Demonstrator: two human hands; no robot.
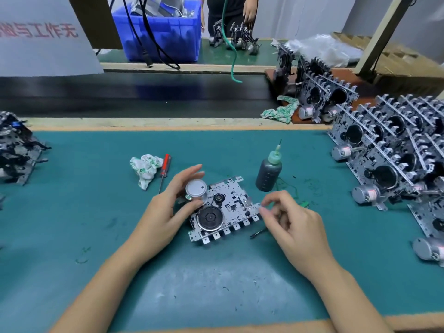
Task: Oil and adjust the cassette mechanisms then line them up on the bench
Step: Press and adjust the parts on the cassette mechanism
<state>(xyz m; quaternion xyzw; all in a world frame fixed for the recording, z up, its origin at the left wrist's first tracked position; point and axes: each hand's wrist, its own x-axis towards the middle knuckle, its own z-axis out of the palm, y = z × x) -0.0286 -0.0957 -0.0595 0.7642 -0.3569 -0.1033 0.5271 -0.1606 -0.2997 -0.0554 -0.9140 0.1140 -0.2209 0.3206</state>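
Seen from the head camera, a worker's left hand (168,207) cups the silver motor (196,191) of a cassette mechanism (223,210) lying flat on the green bench mat (96,212), while the right hand (292,222) pinches its edge tab. The oil bottle (269,173) stands just beside. Many finished mechanisms (389,150) already stand lined up at right; an untreated pile (16,150) apparently waits at left.

left pile of mechanisms (14,150) cut off by edge, blurred.
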